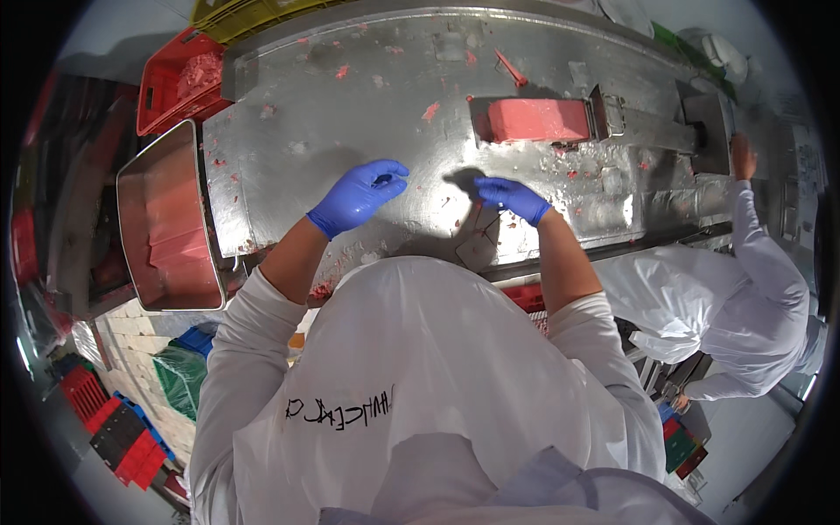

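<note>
My left hand [359,197], in a blue glove, is above the steel table [306,122], its fingers loosely curled apart with nothing visible in them. My right hand [512,197], gloved alike, is just right of centre, fingers bent together over a dark shadow; what they hold, if anything, is unclear. A thin dark shape and a flat piece [477,248] lie below it. Beyond it a pink block [538,121] sits in a metal mould with an upright end plate [599,114]. A narrow red implement [512,68] lies behind. Pink scraps are scattered over the table.
At the left are a deep steel tub [162,262] of pink material and a red crate [153,101] with pink pieces. A yellow crate [245,17] stands at the back. A co-worker in white [744,306] bends at the right. Stacked crates [114,437] stand low left.
</note>
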The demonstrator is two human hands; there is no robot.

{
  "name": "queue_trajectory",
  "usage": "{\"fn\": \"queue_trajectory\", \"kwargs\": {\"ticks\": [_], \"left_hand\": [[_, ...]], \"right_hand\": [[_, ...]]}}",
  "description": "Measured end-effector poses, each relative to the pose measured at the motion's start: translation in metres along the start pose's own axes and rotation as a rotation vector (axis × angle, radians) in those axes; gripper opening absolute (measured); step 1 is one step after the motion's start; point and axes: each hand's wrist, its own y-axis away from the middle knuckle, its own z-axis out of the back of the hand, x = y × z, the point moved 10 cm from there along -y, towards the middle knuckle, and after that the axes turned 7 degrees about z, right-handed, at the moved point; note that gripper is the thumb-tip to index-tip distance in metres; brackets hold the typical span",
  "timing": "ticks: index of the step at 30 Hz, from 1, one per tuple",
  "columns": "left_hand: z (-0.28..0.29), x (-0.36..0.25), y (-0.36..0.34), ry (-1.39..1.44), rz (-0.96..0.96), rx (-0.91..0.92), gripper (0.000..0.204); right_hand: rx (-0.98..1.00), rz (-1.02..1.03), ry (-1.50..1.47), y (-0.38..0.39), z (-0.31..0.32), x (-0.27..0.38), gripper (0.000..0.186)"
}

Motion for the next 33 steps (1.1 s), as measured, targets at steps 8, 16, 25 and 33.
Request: {"fn": "queue_trajectory", "kwargs": {"ticks": [8, 16, 25, 33], "left_hand": [[-0.043, 0.001, -0.108, -0.15, 0.054, 0.0, 0.027], [-0.015, -0.064, -0.278, -0.259, 0.104, -0.099, 0.043], [-0.175, -0.012, -0.286, 0.034, 0.106, 0.415, 0.096], [-0.208, 0.055, -0.252, 0.358, 0.482, 0.299, 0.089]], "right_hand": [[-0.367, 0.094, -0.838, 0.034, 0.03, -0.054, 0.047], [-0.694, 0.195, -1.244, 0.015, 0.127, -0.093, 0.042], [-0.534, 0.452, -1.219, -0.004, 0.163, -0.101, 0.034], [-0.599, 0.245, -1.387, -0.008, 0.144, -0.07, 0.052]]}}
